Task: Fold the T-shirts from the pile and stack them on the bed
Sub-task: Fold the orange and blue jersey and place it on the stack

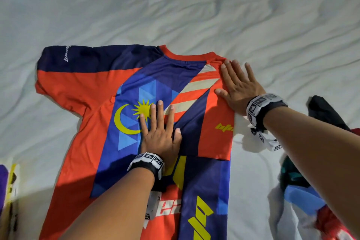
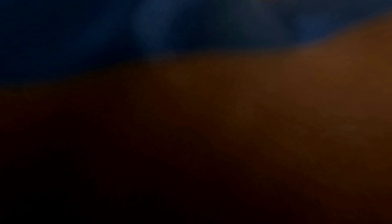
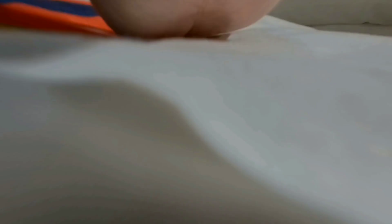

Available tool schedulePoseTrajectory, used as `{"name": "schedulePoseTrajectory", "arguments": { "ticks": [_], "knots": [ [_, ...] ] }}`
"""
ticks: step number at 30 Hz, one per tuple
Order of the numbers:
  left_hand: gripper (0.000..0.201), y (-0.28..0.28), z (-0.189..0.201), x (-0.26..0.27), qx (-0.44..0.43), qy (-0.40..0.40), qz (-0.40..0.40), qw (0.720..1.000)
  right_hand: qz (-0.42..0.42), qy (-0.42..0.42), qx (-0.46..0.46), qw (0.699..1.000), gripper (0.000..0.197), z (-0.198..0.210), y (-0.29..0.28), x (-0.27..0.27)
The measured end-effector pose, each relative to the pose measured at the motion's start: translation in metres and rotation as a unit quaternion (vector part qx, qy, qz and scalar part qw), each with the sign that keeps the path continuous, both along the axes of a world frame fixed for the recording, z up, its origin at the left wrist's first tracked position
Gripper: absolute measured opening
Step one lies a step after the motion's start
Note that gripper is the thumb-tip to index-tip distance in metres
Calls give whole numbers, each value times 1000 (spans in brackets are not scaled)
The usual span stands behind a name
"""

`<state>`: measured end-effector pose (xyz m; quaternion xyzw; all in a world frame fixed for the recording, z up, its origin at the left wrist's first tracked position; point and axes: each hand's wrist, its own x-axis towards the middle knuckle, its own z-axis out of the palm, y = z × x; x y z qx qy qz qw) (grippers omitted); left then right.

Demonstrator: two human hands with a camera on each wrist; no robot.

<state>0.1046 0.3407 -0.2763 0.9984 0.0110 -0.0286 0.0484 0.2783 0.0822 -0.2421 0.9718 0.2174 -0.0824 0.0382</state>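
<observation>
A red and blue T-shirt (image 1: 81, 122) with a yellow crescent and star print lies spread on the white bed sheet (image 1: 175, 9). Its right sleeve side is folded inward over the body. My left hand (image 1: 159, 124) lies flat with straight fingers on the middle of the shirt, beside the star. My right hand (image 1: 236, 82) presses flat on the folded right shoulder edge, fingers spread. The left wrist view is dark and blurred, showing only blue cloth (image 2: 191, 17). In the right wrist view the heel of my right hand (image 3: 180, 6) rests on the sheet (image 3: 275, 93) next to the shirt (image 3: 42, 16).
A pile of other garments (image 1: 311, 191), black, teal, blue and red, lies at the right edge of the bed. A purple and yellow item (image 1: 9, 191) shows at the lower left edge. Wrinkled white sheet stretches beyond the shirt's collar.
</observation>
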Motion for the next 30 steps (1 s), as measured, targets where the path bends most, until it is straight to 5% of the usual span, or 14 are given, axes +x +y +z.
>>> {"name": "schedulePoseTrajectory", "arguments": {
  "ticks": [6, 11, 15, 20, 22, 27, 30],
  "knots": [
    [72, -1, 1, 1, 19, 7, 8, 1000, -59, -36, 119, 991, 81, 48, 39, -64],
    [72, -3, 6, 1, 5, 19, 10, 1000, -35, 53, 95, 993, 76, 21, 63, -174],
    [71, -4, 15, 2, -17, 55, 23, 998, -114, 69, 59, 989, 82, 7, 51, -187],
    [67, 5, 48, 14, -75, 151, -3, 986, -186, 64, 63, 979, 87, 34, 75, -185],
    [56, 18, 67, 13, -137, 131, 1, 982, -195, 64, 85, 975, 83, 49, 91, -184],
    [34, 96, 98, -15, -148, -28, 121, 981, -149, 36, 137, 979, 68, 68, 158, -163],
    [37, 145, 101, -19, -137, 37, 276, 951, -119, 27, 126, 985, 56, 69, 204, -138]
  ]
}}
